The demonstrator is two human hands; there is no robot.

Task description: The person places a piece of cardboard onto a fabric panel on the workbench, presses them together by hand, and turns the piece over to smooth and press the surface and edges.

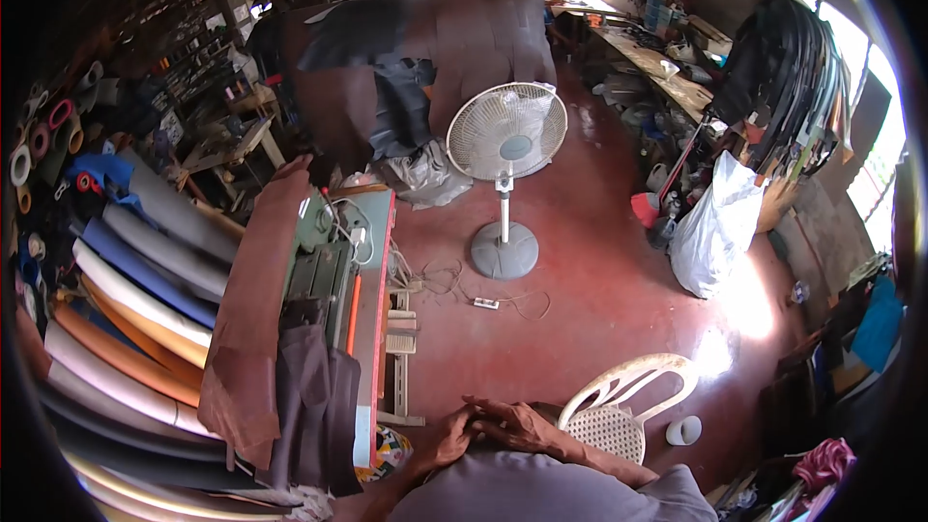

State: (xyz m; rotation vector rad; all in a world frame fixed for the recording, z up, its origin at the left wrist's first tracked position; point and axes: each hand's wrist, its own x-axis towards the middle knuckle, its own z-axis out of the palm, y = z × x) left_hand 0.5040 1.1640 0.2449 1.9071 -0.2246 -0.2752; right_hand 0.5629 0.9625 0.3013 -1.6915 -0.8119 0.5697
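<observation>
My left hand point(452, 438) and my right hand point(522, 425) meet in front of my grey shirt point(522, 491), low in the view. Their fingers touch and partly overlap, loosely extended, and I see no object between them. Fingers of my left hand are partly covered by those of the right. Just right of my right hand stands a cream plastic chair point(604, 430) with a perforated seat. Left of my hands is a bench with a green machine point(319, 275), dark brown sheet material point(304, 396) and a reddish-brown sheet point(246, 329) draped over it.
A pedestal fan point(507, 135) stands on the red floor point(599, 300), with a power strip point(486, 304) and cords nearby. Material rolls point(145, 329) fill the left side. A white sack point(717, 227), a white cup point(683, 430) and hanging dark strips point(788, 87) are on the right.
</observation>
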